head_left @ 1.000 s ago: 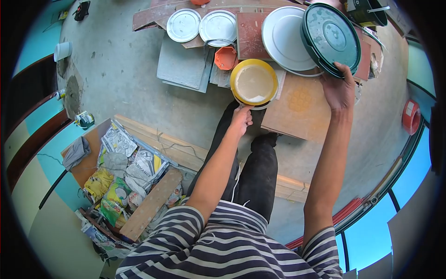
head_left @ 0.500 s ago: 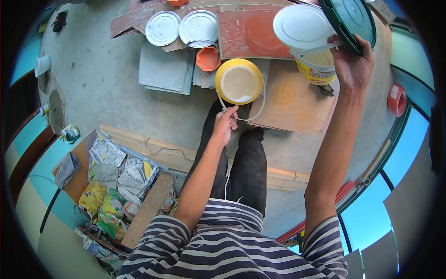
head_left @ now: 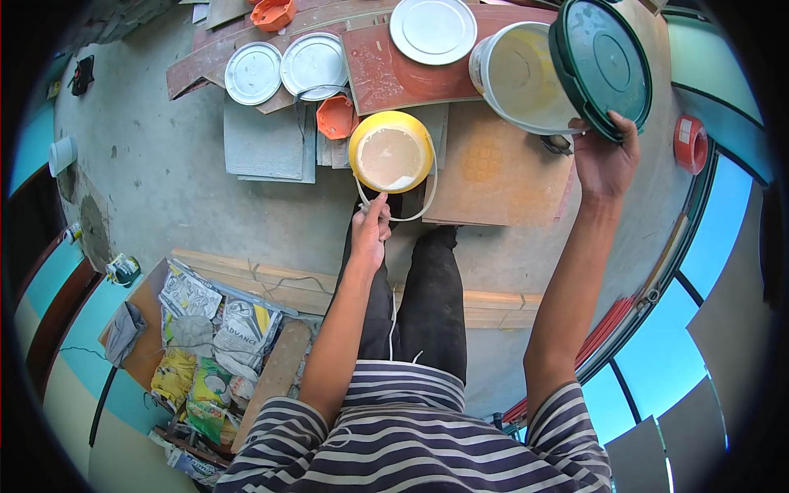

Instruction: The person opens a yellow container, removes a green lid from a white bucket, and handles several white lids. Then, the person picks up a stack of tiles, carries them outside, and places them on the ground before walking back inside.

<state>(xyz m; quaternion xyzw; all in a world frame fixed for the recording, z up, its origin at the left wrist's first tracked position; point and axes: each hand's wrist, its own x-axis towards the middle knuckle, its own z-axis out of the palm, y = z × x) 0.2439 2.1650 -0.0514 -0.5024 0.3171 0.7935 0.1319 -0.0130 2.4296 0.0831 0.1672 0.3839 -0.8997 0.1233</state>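
Left hand (head_left: pixel 371 232): grip pinching wire handle (head_left: pixel 394 215) of yellow bucket (head_left: pixel 389 154) on floor. Right hand (head_left: pixel 604 160): grip holding green lid (head_left: pixel 602 66), raised beside white bucket (head_left: pixel 518 78).

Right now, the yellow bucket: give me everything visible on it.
The yellow bucket is round, seen from above, and looks like plastic, with a bright yellow rim. It is open, with no lid on it, and filled close to the rim with a smooth beige-cream liquid. It stands upright on the floor among flat tiles, just ahead of the person's legs. A thin pale bail handle hangs down its near side. The left hand pinches that handle. An orange hexagonal container sits right beside it.
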